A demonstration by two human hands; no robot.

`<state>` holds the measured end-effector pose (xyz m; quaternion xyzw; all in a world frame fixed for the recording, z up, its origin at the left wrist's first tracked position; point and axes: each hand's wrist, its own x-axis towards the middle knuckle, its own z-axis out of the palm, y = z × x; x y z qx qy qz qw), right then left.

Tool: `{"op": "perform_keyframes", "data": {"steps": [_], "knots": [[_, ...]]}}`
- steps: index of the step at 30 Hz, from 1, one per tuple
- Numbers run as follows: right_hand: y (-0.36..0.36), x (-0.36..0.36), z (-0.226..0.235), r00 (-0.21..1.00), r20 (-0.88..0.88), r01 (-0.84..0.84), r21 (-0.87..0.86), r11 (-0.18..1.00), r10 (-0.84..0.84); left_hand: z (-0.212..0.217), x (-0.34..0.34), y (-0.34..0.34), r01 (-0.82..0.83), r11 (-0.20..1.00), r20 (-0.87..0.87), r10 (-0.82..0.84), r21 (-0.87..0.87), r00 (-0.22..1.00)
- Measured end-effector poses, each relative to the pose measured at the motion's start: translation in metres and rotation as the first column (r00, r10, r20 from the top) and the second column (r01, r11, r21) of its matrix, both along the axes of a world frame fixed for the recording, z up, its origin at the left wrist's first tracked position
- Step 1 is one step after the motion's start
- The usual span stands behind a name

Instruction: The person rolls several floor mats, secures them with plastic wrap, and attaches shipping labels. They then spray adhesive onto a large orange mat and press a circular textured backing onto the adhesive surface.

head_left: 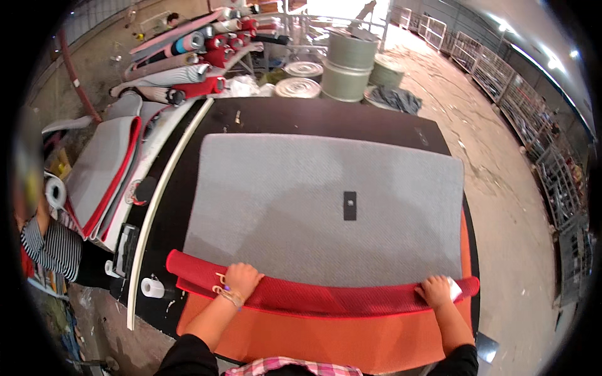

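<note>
A large mat with its grey face (282,188) up lies across the dark table, and its near edge is turned over into a red roll (326,299). My left hand (243,280) grips the roll left of its middle, fingers curled over the top. Near the roll's right end, my right hand (434,291) is curled over it too, beside a small white piece (453,288). Both thumbs are hard to make out. A small black rectangular label (350,205) rests on the grey face. An orange mat (313,338) shows underneath, along the near side.
A long pale strip (166,188) runs along the table's left side, near a white roll of tape or paper (152,287). Folded grey and red mats (103,169) lie further left, by a person in a striped sleeve (53,247). Rolled mats and a metal drum (347,66) stand beyond.
</note>
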<state>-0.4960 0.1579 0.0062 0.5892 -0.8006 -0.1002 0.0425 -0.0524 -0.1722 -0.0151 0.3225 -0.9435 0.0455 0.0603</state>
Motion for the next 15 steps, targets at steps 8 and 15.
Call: {"op": "perform_keyframes", "data": {"steps": [8, 15], "knots": [[0.03, 0.012, -0.01, 0.988, 0.078, -0.104, -0.299, 0.949, 0.133, 0.022, 0.033, 0.026, 0.127, 0.988, 0.013, -0.127, -0.091, 0.992], [-0.052, -0.056, 0.035, 0.891, 0.377, 0.197, 0.181, 0.964, -0.253, 0.065, -0.044, -0.074, -0.103, 0.874, 0.415, -0.119, 0.475, 0.902]]}}
